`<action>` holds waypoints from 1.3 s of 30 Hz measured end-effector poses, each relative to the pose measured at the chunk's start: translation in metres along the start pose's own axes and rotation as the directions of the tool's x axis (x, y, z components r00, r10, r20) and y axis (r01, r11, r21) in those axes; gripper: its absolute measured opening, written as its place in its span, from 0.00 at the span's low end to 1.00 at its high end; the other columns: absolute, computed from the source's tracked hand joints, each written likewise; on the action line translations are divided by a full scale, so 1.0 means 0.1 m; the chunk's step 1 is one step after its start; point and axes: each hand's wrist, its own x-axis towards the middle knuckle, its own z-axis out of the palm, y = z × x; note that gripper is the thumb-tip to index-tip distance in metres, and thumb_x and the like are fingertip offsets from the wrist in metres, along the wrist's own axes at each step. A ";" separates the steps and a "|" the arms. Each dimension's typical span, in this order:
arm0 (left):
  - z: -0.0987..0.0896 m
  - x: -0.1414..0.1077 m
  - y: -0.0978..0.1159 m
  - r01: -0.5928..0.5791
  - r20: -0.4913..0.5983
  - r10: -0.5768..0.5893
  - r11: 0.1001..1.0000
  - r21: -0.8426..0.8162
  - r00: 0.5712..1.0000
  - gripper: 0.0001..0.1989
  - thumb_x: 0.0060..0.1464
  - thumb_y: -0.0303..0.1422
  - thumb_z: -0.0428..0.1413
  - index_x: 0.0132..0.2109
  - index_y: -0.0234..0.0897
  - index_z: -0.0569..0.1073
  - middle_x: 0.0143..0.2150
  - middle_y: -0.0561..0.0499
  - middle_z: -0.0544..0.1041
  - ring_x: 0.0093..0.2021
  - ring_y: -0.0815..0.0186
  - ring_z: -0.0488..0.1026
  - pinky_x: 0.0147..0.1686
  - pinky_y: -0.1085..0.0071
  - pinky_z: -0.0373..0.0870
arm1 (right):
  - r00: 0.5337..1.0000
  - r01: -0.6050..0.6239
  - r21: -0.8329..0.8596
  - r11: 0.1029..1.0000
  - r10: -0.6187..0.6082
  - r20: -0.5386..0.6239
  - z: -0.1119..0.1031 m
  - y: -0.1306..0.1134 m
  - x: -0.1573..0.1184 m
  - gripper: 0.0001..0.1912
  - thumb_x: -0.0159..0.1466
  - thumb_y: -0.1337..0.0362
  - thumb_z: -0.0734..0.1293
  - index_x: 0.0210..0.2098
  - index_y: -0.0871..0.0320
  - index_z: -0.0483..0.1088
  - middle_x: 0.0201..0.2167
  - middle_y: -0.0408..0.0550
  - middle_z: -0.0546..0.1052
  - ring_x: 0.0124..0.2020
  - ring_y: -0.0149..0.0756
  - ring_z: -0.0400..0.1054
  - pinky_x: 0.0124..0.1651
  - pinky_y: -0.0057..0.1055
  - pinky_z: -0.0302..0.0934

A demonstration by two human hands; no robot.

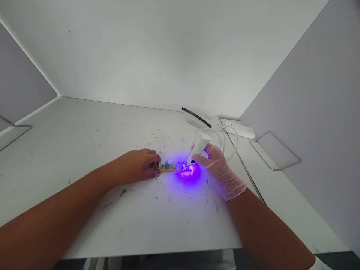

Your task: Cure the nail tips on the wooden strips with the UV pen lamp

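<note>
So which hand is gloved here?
The right hand, in a translucent pinkish glove, holding the white lamp; the left hand, holding the strip, is bare.

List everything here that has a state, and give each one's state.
Handheld lamp: on, glowing violet
Narrow brown strip: left end gripped, right end lit
Small pieces: upright along the strip
Left hand: bare, pinching the strip
Right hand: gloved, holding the lamp
White cable: loosely looped
Tabletop: littered with specks

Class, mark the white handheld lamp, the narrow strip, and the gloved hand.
White handheld lamp (200,145), head view: middle of its body.
Narrow strip (170,170), head view: bare front side, near its middle.
Gloved right hand (219,165), head view: back of the hand.
</note>
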 end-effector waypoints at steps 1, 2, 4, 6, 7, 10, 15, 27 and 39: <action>0.00 0.00 0.00 0.003 0.000 -0.003 1.000 0.004 1.000 0.12 0.55 0.43 0.53 0.39 0.42 0.73 0.38 0.50 0.74 0.35 0.65 0.69 0.30 0.70 0.59 | 1.000 0.004 0.002 1.000 -0.004 -0.003 0.00 0.00 0.00 0.06 0.57 0.61 0.71 0.32 0.56 0.73 0.32 0.45 0.75 0.35 0.36 0.69 0.38 0.37 0.67; 0.00 0.00 0.00 0.005 0.002 -0.005 1.000 0.009 1.000 0.12 0.55 0.43 0.53 0.39 0.42 0.73 0.38 0.50 0.74 0.35 0.65 0.69 0.30 0.70 0.59 | 1.000 0.008 0.007 1.000 -0.008 -0.004 0.00 0.01 0.00 0.06 0.57 0.61 0.71 0.32 0.56 0.73 0.32 0.45 0.75 0.36 0.36 0.69 0.39 0.37 0.67; 0.00 0.00 0.00 0.006 0.006 -0.006 1.000 0.012 1.000 0.12 0.55 0.44 0.53 0.40 0.42 0.73 0.38 0.50 0.74 0.35 0.64 0.70 0.30 0.70 0.60 | 1.000 0.014 0.018 1.000 -0.014 0.000 0.00 0.01 0.00 0.06 0.57 0.60 0.71 0.33 0.56 0.73 0.32 0.45 0.75 0.36 0.36 0.69 0.39 0.37 0.67; -0.01 0.00 0.00 0.004 0.007 -0.004 1.000 0.010 1.000 0.13 0.55 0.44 0.53 0.40 0.42 0.73 0.39 0.50 0.74 0.35 0.64 0.70 0.30 0.70 0.60 | 1.000 0.006 0.020 1.000 -0.006 0.007 0.00 0.01 0.00 0.07 0.57 0.59 0.71 0.33 0.56 0.73 0.32 0.45 0.75 0.35 0.36 0.69 0.39 0.37 0.67; -0.01 0.00 0.00 0.003 0.006 -0.003 1.000 0.008 1.000 0.13 0.55 0.44 0.53 0.40 0.41 0.73 0.39 0.49 0.74 0.35 0.65 0.70 0.30 0.70 0.60 | 1.000 -0.001 0.020 1.000 0.001 0.010 0.00 0.01 -0.01 0.07 0.57 0.59 0.71 0.33 0.56 0.73 0.32 0.45 0.75 0.35 0.36 0.69 0.38 0.37 0.67; -0.01 0.00 0.00 0.005 -0.001 -0.005 1.000 0.005 1.000 0.12 0.55 0.43 0.53 0.40 0.41 0.74 0.38 0.49 0.74 0.35 0.65 0.70 0.30 0.70 0.60 | 1.000 -0.020 0.022 1.000 0.019 0.020 0.00 0.01 -0.01 0.08 0.58 0.59 0.71 0.34 0.56 0.73 0.32 0.45 0.74 0.35 0.36 0.69 0.39 0.37 0.67; 0.02 0.01 -0.02 0.017 0.006 -0.017 1.000 0.006 1.000 0.13 0.55 0.44 0.53 0.41 0.42 0.74 0.39 0.49 0.74 0.35 0.65 0.70 0.30 0.70 0.60 | 1.000 -0.019 0.025 0.999 0.019 0.020 0.01 0.01 0.00 0.07 0.58 0.60 0.71 0.34 0.57 0.73 0.32 0.45 0.74 0.35 0.35 0.69 0.37 0.36 0.67; 0.01 0.01 0.00 0.046 0.011 -0.046 0.999 0.011 0.999 0.12 0.54 0.44 0.53 0.40 0.42 0.73 0.40 0.51 0.74 0.36 0.65 0.69 0.31 0.70 0.60 | 0.999 -0.027 0.023 0.999 0.026 0.019 0.01 0.02 0.00 0.04 0.58 0.63 0.70 0.32 0.56 0.72 0.31 0.44 0.73 0.34 0.34 0.68 0.36 0.34 0.67; 0.00 0.01 0.02 0.087 0.025 -0.088 0.996 0.025 0.996 0.13 0.53 0.44 0.53 0.41 0.42 0.73 0.41 0.50 0.74 0.37 0.63 0.69 0.32 0.69 0.61 | 1.000 0.010 0.001 1.000 -0.010 0.013 0.01 0.02 0.00 0.04 0.58 0.63 0.70 0.32 0.56 0.72 0.30 0.44 0.73 0.33 0.34 0.68 0.37 0.34 0.66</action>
